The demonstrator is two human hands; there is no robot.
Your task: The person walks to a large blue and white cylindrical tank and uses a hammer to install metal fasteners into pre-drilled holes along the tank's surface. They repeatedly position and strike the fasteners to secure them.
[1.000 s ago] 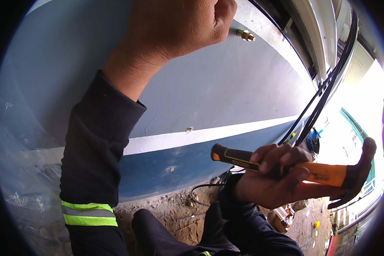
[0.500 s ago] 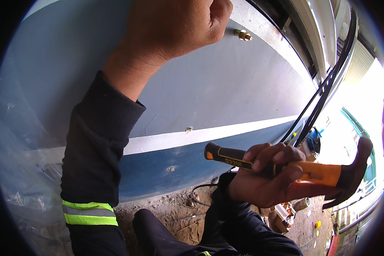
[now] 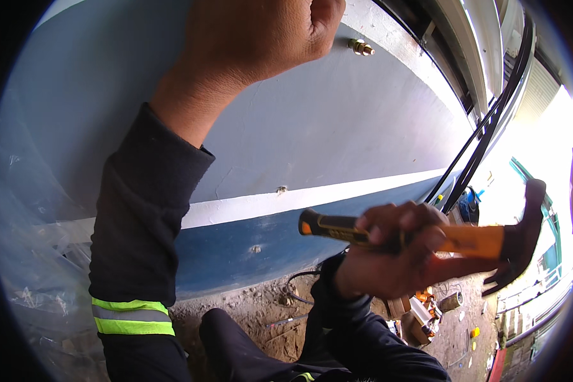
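My right hand [image 3: 385, 270] is wrapped round the handle of a claw hammer [image 3: 474, 242], which has a black-and-orange grip and a dark head. The hammer lies nearly level, its head pointing right and its butt end left, away from the wall. At the top edge my left hand [image 3: 261, 44] is closed against the grey painted wall [image 3: 318, 121]. Its curled fingers are mostly out of view, so what they grip cannot be made out. Just right of that fist, a brass-coloured anchor bolt [image 3: 361, 47] with a nut sticks out of the wall.
Small chipped spots [image 3: 281, 190] mark the white stripe and the blue band [image 3: 235, 254] below. Black cables [image 3: 490, 127] hang at the right. On the dirt floor stand a cardboard box [image 3: 420, 328] of items and a can [image 3: 451, 301]. Clear plastic sheeting [image 3: 38, 274] covers the left.
The hammer and my right hand have shifted slightly left and up, with some motion blur. My left hand stays at nearly the same place on the wall.
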